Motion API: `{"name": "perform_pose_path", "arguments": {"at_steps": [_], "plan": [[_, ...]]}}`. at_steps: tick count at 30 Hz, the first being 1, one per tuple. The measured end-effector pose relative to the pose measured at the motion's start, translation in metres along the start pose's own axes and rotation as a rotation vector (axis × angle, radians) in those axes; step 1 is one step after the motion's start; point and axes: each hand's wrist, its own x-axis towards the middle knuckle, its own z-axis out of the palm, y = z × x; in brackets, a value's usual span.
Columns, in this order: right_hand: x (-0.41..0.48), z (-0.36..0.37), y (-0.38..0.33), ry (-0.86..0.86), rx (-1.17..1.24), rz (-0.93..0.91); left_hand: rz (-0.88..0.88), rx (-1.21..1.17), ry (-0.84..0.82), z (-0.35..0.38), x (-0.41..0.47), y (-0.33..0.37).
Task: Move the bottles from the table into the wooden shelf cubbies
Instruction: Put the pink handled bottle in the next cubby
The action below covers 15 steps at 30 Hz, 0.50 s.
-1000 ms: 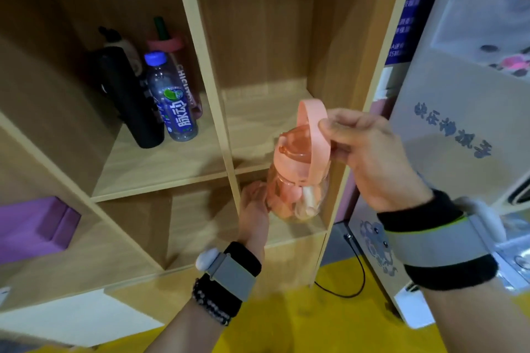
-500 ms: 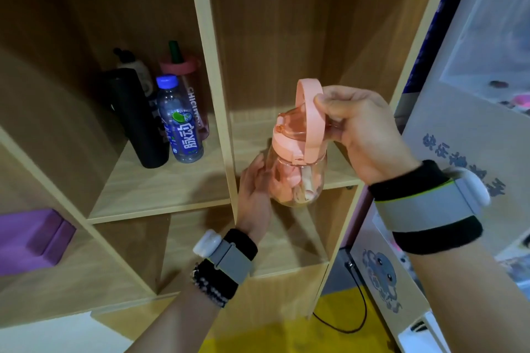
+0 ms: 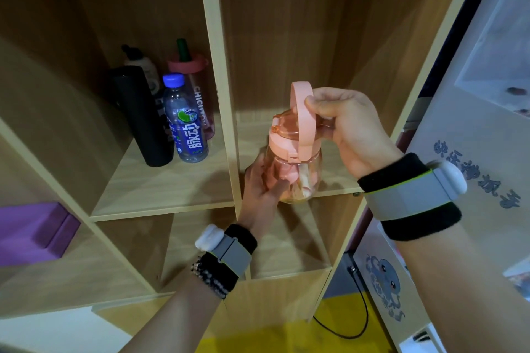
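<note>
lifted higher since a second ago, the upright pink bottle (image 3: pixel 294 157) now hangs at the mouth of the empty right cubby (image 3: pixel 286 129), right hand (image 3: pixel 348 126) pinching its handle, left hand (image 3: pixel 262 185) cupping its body, shelf floor just ahead.

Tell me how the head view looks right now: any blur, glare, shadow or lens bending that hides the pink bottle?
Head view: the pink bottle is sharp, no glare; the hands cast a soft shadow on the shelf board; the left cubby's back is dim, so the black bottle loses detail; wide-angle bending bows the shelf edges near the frame's borders.
</note>
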Motion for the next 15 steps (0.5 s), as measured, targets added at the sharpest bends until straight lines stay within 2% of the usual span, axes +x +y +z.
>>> {"name": "perform_pose_path", "arguments": {"at_steps": [6,15], "plan": [[0.003,0.000,0.002,0.000,-0.002,0.009,-0.009,0.014,0.010,0.003,0.009,-0.017],[0.008,0.002,0.000,0.009,0.001,0.032,0.056,0.171,-0.017,0.007,0.016,-0.013]]}}
